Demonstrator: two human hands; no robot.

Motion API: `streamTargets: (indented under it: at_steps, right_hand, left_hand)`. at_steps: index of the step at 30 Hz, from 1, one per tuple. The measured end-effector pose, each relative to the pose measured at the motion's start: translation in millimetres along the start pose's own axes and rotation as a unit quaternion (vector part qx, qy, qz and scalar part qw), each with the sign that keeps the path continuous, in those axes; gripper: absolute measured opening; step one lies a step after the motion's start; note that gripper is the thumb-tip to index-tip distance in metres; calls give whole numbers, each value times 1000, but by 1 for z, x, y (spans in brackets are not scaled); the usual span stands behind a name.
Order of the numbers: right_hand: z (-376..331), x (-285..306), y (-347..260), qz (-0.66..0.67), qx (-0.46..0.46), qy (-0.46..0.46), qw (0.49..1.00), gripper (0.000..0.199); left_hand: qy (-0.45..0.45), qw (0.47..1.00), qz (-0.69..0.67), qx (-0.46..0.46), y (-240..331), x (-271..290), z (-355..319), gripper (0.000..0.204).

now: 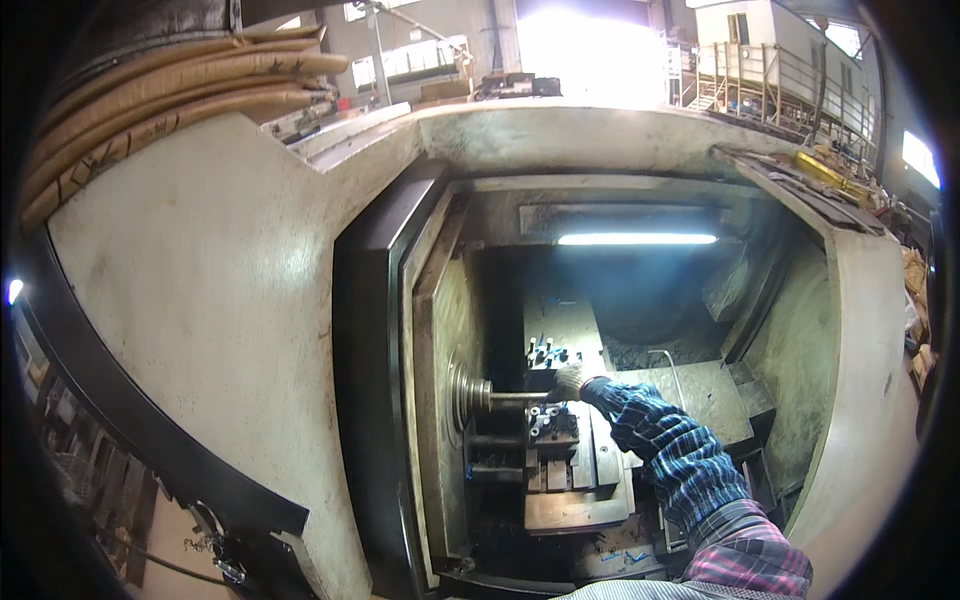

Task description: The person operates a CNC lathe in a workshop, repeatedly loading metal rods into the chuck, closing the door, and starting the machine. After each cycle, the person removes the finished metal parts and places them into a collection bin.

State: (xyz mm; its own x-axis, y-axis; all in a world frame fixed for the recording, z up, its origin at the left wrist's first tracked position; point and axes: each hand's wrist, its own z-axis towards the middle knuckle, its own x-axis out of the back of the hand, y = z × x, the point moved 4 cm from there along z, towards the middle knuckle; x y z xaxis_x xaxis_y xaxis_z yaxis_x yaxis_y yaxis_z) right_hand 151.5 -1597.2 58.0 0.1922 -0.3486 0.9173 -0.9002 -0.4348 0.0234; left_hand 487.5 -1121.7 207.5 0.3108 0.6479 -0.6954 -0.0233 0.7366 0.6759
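Note:
My right hand (569, 382), in a pale work glove, reaches into the open bay of a lathe. Its fingers are closed around the free end of a slim metal rod (515, 396). The rod's other end sits in the round spindle collet (470, 394) on the left wall. Below the hand is a tool block (555, 429) with bolts, and another bolted tool holder (545, 350) stands just beyond it. Both rest on the metal cross slide (575, 508). My fingertips are too small to make out clearly. My left hand is not in view.
A lit tube lamp (637, 239) runs along the bay's back wall. A bent coolant pipe (667, 365) rises right of my forearm. The dark sliding door (375, 370) borders the opening at left. Long brown wrapped bundles (180, 95) lie on the machine's top left.

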Motion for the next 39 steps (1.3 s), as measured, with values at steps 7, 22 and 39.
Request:
streamTargets:
  at_steps: [7,22,39]
  right_hand:
    - [-13,16,-6,119,-31,61,990,61]
    - [-28,10,-97,214,145,179,949,43]
    - [-63,29,-101,225,2,197,954,60]
  left_hand:
    - [-18,993,109,-29,5,-1,-1,58]
    - [-66,963,234,-112,18,-6,-4,55]
    - [-149,722,507,-447,51,-33,-59,27]
